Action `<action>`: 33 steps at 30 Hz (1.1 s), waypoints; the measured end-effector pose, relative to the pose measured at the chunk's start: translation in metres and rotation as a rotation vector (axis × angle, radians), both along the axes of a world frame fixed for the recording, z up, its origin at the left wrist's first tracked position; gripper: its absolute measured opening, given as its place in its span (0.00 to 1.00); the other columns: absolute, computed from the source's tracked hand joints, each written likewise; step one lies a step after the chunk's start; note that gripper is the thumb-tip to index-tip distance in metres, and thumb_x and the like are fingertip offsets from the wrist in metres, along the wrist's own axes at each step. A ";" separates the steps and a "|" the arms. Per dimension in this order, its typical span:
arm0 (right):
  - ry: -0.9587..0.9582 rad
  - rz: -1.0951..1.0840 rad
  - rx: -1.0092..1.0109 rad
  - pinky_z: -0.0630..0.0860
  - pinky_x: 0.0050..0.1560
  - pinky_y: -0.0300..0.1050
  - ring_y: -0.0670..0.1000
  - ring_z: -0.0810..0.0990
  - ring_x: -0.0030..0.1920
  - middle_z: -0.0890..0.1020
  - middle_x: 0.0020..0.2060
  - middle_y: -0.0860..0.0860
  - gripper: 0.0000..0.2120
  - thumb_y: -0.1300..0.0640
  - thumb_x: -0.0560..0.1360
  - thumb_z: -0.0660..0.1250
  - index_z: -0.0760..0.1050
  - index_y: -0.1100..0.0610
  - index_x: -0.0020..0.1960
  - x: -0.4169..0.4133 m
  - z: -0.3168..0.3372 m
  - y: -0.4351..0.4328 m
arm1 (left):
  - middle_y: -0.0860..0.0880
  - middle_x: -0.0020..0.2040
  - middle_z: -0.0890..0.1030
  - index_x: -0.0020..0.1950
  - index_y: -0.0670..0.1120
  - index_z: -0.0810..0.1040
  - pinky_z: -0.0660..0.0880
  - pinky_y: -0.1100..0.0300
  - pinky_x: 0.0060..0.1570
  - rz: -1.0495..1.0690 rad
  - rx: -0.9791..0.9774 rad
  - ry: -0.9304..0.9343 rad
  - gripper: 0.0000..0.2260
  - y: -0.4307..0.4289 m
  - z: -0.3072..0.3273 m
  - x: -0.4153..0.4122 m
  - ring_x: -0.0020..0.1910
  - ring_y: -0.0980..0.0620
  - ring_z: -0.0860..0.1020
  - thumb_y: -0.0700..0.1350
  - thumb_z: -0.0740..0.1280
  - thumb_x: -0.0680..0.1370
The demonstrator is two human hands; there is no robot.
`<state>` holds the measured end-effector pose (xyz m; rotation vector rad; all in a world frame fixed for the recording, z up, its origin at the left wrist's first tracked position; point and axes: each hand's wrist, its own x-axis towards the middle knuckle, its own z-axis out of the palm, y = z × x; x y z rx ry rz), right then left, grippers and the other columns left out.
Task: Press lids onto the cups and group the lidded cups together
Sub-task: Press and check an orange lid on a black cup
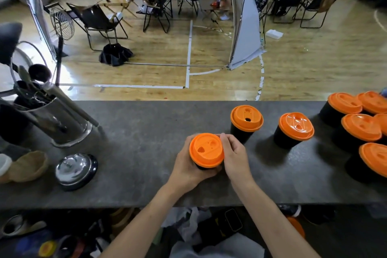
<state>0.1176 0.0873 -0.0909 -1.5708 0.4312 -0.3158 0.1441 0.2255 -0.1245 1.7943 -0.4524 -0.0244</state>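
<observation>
Nearest, at the front middle of the grey counter, both hands were on one black cup, whose orange lid sat level across its mouth. The left hand wrapped the cup's body from the left and below, fingers curled round it. The right hand had its fingers bent over the lid's right rim and clamped there. The lid looked seated, though whether it had snapped fully home could not be told from above. Off to the left, at about the same depth, sat a chrome service bell and a woven basket. A little farther back and to the right stood a first lone cup and a second lone cup, both lidded, apart from each other and from the cluster of lidded cups packed together at the counter's right end. No bare cup and no loose lid showed on the counter, so I judged the lidding all but finished. What remained was the grouping: the held cup and the two lone ones had not yet joined the cluster. Farther back on the left rose a metal utensil holder, and beyond the counter lay a wooden floor with folding chairs.
</observation>
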 end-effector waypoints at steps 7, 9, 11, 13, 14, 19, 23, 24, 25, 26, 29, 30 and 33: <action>0.029 -0.032 -0.009 0.78 0.52 0.41 0.43 0.82 0.48 0.84 0.46 0.49 0.08 0.52 0.83 0.64 0.78 0.55 0.50 -0.002 0.002 0.007 | 0.62 0.54 0.81 0.59 0.53 0.71 0.74 0.69 0.53 0.089 0.002 0.056 0.33 0.002 0.006 -0.001 0.55 0.61 0.81 0.53 0.85 0.61; 0.048 -0.002 0.063 0.77 0.51 0.38 0.44 0.82 0.48 0.85 0.46 0.51 0.10 0.51 0.82 0.64 0.79 0.57 0.50 0.000 0.003 0.005 | 0.62 0.55 0.82 0.61 0.51 0.73 0.74 0.69 0.54 0.033 0.015 0.069 0.33 0.006 0.004 0.002 0.56 0.60 0.81 0.47 0.86 0.63; 0.044 0.043 0.173 0.77 0.53 0.39 0.45 0.83 0.49 0.86 0.47 0.51 0.09 0.54 0.82 0.64 0.80 0.57 0.52 0.000 0.005 0.001 | 0.60 0.55 0.82 0.62 0.50 0.74 0.74 0.69 0.56 0.000 0.020 0.064 0.32 0.007 0.003 0.003 0.58 0.58 0.81 0.42 0.86 0.64; 0.029 0.072 0.184 0.78 0.53 0.38 0.45 0.83 0.50 0.86 0.48 0.51 0.09 0.55 0.83 0.64 0.81 0.57 0.53 -0.001 0.006 -0.001 | 0.61 0.57 0.82 0.64 0.49 0.75 0.74 0.68 0.58 -0.004 0.002 0.044 0.32 0.005 0.005 0.001 0.59 0.58 0.81 0.42 0.86 0.64; 0.022 0.070 0.151 0.78 0.53 0.37 0.44 0.83 0.50 0.86 0.49 0.51 0.08 0.56 0.83 0.63 0.81 0.56 0.53 -0.002 0.007 -0.001 | 0.61 0.58 0.81 0.65 0.48 0.75 0.74 0.68 0.58 0.000 -0.007 0.027 0.33 0.003 0.005 0.000 0.59 0.58 0.81 0.42 0.86 0.64; -0.006 0.035 -0.021 0.78 0.53 0.36 0.41 0.82 0.52 0.84 0.51 0.47 0.06 0.54 0.83 0.62 0.78 0.52 0.57 -0.007 0.002 0.003 | 0.60 0.57 0.81 0.65 0.49 0.70 0.74 0.69 0.56 0.065 -0.024 0.014 0.39 0.000 0.007 -0.005 0.58 0.59 0.80 0.52 0.87 0.62; 0.017 0.004 0.107 0.77 0.48 0.33 0.40 0.83 0.49 0.84 0.49 0.47 0.08 0.52 0.82 0.64 0.78 0.53 0.57 -0.005 0.006 0.004 | 0.61 0.56 0.81 0.62 0.48 0.72 0.77 0.63 0.56 0.028 0.021 0.072 0.34 0.006 0.006 0.001 0.57 0.58 0.81 0.52 0.85 0.62; 0.020 0.003 0.121 0.77 0.47 0.33 0.39 0.83 0.48 0.85 0.47 0.47 0.09 0.51 0.82 0.64 0.78 0.54 0.58 -0.003 0.007 0.002 | 0.61 0.56 0.81 0.62 0.48 0.72 0.77 0.62 0.57 0.000 0.025 0.085 0.33 0.007 0.006 0.002 0.57 0.57 0.81 0.50 0.85 0.63; 0.021 0.016 0.128 0.77 0.47 0.33 0.39 0.84 0.47 0.85 0.45 0.47 0.10 0.51 0.82 0.65 0.78 0.54 0.59 -0.003 0.008 0.000 | 0.60 0.56 0.81 0.63 0.49 0.73 0.76 0.62 0.58 -0.029 0.029 0.093 0.33 0.008 0.006 0.003 0.58 0.57 0.81 0.48 0.85 0.64; 0.023 0.035 0.129 0.77 0.47 0.34 0.41 0.84 0.47 0.86 0.43 0.47 0.10 0.52 0.81 0.65 0.78 0.54 0.59 -0.002 0.008 -0.002 | 0.60 0.57 0.82 0.64 0.49 0.73 0.76 0.62 0.59 -0.054 0.034 0.100 0.33 0.008 0.005 0.004 0.59 0.57 0.81 0.47 0.85 0.64; -0.006 0.074 0.060 0.78 0.52 0.38 0.45 0.85 0.47 0.87 0.41 0.49 0.09 0.53 0.82 0.65 0.76 0.53 0.61 -0.005 0.008 -0.007 | 0.60 0.58 0.81 0.67 0.51 0.72 0.74 0.66 0.61 -0.064 0.020 0.090 0.36 0.005 0.007 0.001 0.61 0.59 0.79 0.46 0.86 0.65; -0.032 0.074 0.024 0.78 0.53 0.37 0.44 0.85 0.47 0.87 0.41 0.49 0.09 0.54 0.82 0.65 0.74 0.52 0.61 -0.007 0.008 -0.007 | 0.59 0.60 0.80 0.70 0.50 0.69 0.74 0.66 0.62 -0.042 0.010 0.081 0.40 0.003 0.008 -0.001 0.62 0.59 0.78 0.48 0.86 0.64; -0.111 0.080 -0.083 0.75 0.53 0.30 0.41 0.85 0.47 0.87 0.39 0.46 0.09 0.56 0.83 0.64 0.69 0.48 0.61 -0.012 0.007 -0.003 | 0.59 0.62 0.78 0.71 0.51 0.66 0.72 0.69 0.61 0.043 -0.005 0.048 0.45 -0.001 0.008 -0.005 0.63 0.61 0.77 0.56 0.85 0.61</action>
